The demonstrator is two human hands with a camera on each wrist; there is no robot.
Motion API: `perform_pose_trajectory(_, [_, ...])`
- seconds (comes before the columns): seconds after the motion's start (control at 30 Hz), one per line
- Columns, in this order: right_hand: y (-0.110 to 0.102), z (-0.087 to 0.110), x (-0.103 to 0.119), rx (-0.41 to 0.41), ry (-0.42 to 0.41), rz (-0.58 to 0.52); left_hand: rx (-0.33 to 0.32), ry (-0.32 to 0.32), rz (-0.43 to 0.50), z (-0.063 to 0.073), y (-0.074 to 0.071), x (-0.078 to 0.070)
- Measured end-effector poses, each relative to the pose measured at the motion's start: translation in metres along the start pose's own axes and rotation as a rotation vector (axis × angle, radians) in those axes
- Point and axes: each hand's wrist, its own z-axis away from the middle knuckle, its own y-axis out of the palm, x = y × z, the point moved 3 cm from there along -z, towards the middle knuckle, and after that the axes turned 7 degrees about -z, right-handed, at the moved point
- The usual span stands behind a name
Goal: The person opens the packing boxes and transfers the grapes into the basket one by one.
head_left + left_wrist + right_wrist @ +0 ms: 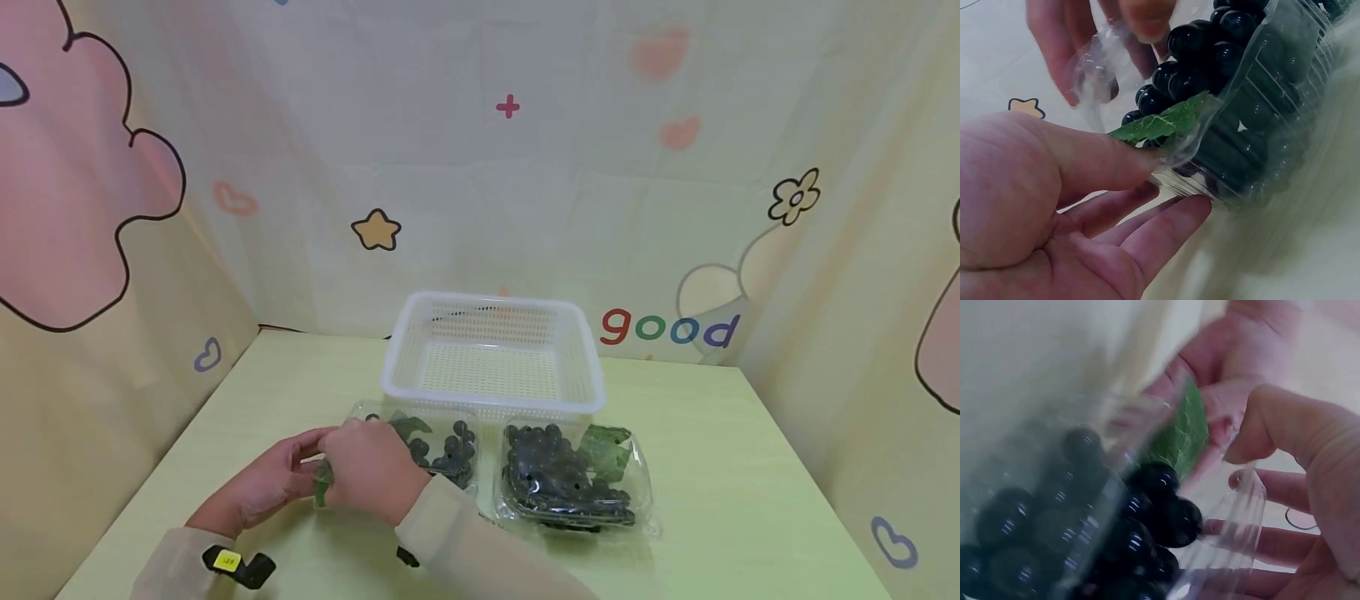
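Note:
A clear plastic clamshell box (pixel 1291 81) of dark grapes (pixel 1188 81) lies partly open at the table's left middle. Its near part is hidden behind my hands in the head view. My left hand (pixel 270 487) pinches the rim at one corner, thumb on top and fingertips underneath. By that thumb a green leaf (pixel 1166 122) pokes out over the grapes. The box's lid (pixel 1244 500) is lifted at this side, and my right hand (pixel 378 467) grips its edge between thumb and fingers. Another leaf (pixel 408 425) shows farther back in the box.
To the right lies a second clear box of grapes (pixel 551 475), with a leaf under its lid. Behind both boxes stands a white perforated basket (pixel 592 367). Printed curtains (pixel 450 167) surround the pale table (pixel 720 500) at the back and sides.

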Motion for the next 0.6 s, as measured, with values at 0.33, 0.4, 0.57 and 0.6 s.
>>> perform_pose_trajectory(0.33, [0.008,0.021,-0.004,-0.089,-0.052,0.116,-0.030,-0.066,-0.043,-0.002,0.004,-0.002])
perform_pose_trajectory(0.4, [0.011,0.030,-0.011,-0.142,-0.080,0.110,-0.042,-0.079,-0.048,-0.003,0.005,-0.003])
perform_pose_trajectory(0.57, [0.012,0.055,-0.033,-0.267,-0.139,0.082,-0.074,-0.094,-0.068,-0.004,0.006,-0.005])
perform_pose_trajectory(0.6, [0.011,0.059,-0.037,-0.277,-0.141,0.081,-0.076,-0.090,-0.069,-0.004,0.007,-0.005])
